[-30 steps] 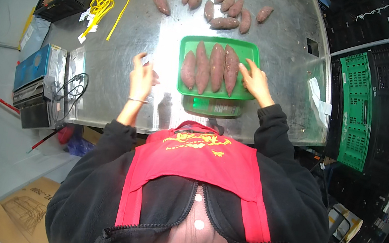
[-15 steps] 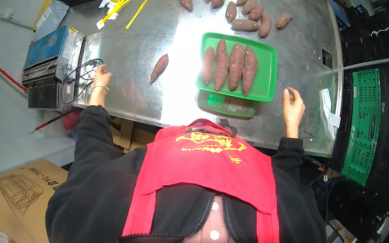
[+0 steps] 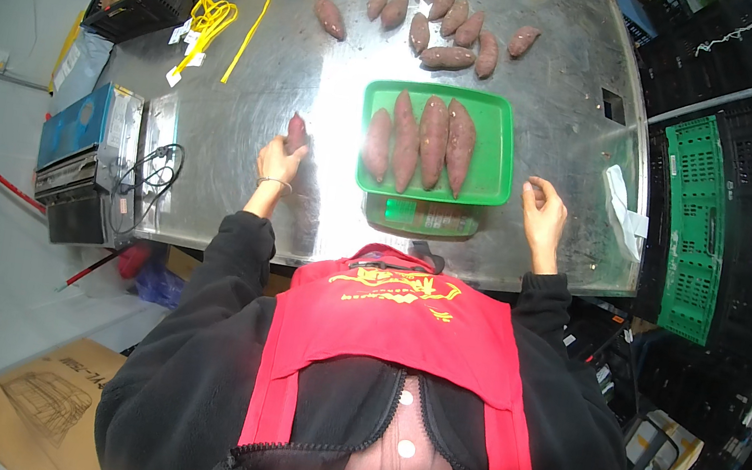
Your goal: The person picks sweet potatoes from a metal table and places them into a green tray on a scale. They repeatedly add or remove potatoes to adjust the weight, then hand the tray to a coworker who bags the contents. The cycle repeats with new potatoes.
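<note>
My left hand (image 3: 277, 159) is closed round a sweet potato (image 3: 297, 130) on the steel table, left of a green tray (image 3: 502, 157). Several large sweet potatoes (image 3: 432, 141) lie side by side, lengthwise, in that tray, which sits on a scale (image 3: 421, 215) with a green display. My right hand (image 3: 540, 211) rests low beside the tray's right side, its fingers loosely bent and apart, holding nothing.
Smaller sweet potatoes (image 3: 448, 55) are scattered toward the table's (image 3: 204, 151) back. Yellow straps (image 3: 219, 17) lie by a black crate (image 3: 107, 18) at upper left. A boxy machine (image 3: 69, 155) with a cable stands left, white paper (image 3: 619, 203) right, stacked crates (image 3: 688, 228) beyond.
My left hand moved out left from beside a loose sweet potato, then back in to take hold of it. My right hand withdrew from the tray's edge to the table beside it.
</note>
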`<state>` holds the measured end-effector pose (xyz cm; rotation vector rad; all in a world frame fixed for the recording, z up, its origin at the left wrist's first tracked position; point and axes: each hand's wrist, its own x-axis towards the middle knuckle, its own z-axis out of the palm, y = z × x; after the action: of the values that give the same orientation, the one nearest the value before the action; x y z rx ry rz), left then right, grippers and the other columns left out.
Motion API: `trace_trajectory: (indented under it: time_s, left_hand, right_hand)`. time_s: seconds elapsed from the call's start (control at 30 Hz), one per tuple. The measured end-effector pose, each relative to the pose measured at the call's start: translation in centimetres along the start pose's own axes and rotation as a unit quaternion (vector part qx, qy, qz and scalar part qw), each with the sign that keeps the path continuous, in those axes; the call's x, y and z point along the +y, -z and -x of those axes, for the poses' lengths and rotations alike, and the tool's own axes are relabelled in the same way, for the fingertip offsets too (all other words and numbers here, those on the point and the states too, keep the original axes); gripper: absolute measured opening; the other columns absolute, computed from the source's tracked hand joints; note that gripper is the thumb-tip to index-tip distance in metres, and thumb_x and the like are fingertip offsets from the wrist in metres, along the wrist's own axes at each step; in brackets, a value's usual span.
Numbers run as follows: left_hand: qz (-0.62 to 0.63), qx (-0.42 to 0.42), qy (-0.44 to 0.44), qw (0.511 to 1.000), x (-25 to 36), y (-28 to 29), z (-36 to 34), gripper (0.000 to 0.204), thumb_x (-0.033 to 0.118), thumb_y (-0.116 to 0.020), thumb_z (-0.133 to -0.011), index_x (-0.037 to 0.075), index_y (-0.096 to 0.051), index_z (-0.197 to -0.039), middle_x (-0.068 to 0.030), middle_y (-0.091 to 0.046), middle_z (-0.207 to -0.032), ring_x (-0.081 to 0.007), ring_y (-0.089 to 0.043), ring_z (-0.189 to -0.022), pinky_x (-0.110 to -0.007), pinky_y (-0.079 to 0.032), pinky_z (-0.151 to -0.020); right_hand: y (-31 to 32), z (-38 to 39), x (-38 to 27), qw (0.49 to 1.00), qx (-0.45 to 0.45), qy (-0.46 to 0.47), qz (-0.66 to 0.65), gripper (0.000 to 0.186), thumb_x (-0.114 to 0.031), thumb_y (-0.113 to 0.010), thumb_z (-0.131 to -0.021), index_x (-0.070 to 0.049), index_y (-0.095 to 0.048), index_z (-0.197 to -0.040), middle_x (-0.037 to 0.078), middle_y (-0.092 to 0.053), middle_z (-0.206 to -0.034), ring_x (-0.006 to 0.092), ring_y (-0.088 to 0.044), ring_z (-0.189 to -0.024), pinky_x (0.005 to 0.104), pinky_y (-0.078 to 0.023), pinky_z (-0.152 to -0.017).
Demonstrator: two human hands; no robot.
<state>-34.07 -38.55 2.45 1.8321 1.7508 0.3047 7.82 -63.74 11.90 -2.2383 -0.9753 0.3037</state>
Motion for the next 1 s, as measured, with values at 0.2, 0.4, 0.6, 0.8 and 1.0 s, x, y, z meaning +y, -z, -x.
trace_trajectory:
  time_s: [0.2,0.4,0.6,0.8,1.0]
  left_hand:
    - [0.245,-0.094,-0.149,0.953,11.8,-0.5,4.1,0.065,0.024,-0.085,-0.081,-0.007,-0.052,-0.128,-0.0137,-0.071,-0.082,-0.0178,-0.071,-0.072,-0.032,-0.059,-0.064]
    - [0.047,0.129,-0.331,0.933,17.9,-0.3,6.0,0.069,0.029,-0.086,-0.074,-0.002,-0.053,-0.126,-0.022,-0.068,-0.097,-0.0372,-0.07,-0.087,-0.043,-0.056,-0.079]
    - [0.053,0.06,-0.308,0.948,18.2,-0.1,6.8,0.063,0.032,-0.081,-0.081,0.002,-0.054,-0.128,-0.0207,-0.067,-0.1,-0.0385,-0.067,-0.092,-0.045,-0.053,-0.079]
    - [0.125,0.088,-0.215,0.965,14.4,0.6,5.5,0.045,0.025,-0.072,-0.092,0.006,-0.055,-0.129,-0.0044,-0.057,-0.055,-0.0151,-0.059,-0.05,-0.032,-0.046,-0.053]
    - [0.183,0.073,-0.073,0.978,8.9,1.9,5.0,0.055,0.003,-0.062,-0.086,0.009,-0.049,-0.139,-0.0152,-0.067,-0.093,-0.0249,-0.067,-0.071,-0.039,-0.053,-0.069]
  right_hand:
    - [-1.7,-0.3,-0.9,0.999,-0.025,0.017,-0.022,0.026,-0.023,-0.07,-0.09,-0.004,-0.072,-0.108,0.015,-0.074,-0.084,0.0281,-0.072,-0.077,0.0393,-0.056,-0.071]
    - [-2.9,0.0,-2.1,0.997,-0.043,0.031,-0.049,0.026,-0.021,-0.071,-0.09,-0.002,-0.072,-0.107,0.014,-0.072,-0.08,0.026,-0.07,-0.071,0.0378,-0.055,-0.068]
    - [-2.9,0.0,-2.0,0.997,-0.049,0.03,-0.048,0.026,-0.021,-0.071,-0.09,-0.001,-0.071,-0.107,0.014,-0.072,-0.08,0.0256,-0.07,-0.07,0.0377,-0.055,-0.068]
    - [-2.7,-0.3,-1.6,0.998,-0.041,0.021,-0.046,0.027,-0.02,-0.071,-0.089,-0.001,-0.071,-0.108,0.012,-0.072,-0.082,0.0243,-0.07,-0.07,0.0366,-0.054,-0.067]
    - [-2.6,-0.7,-1.5,0.998,-0.033,0.005,-0.045,0.033,-0.014,-0.074,-0.085,-0.003,-0.068,-0.116,0.011,-0.071,-0.097,0.0237,-0.07,-0.076,0.0364,-0.055,-0.07]
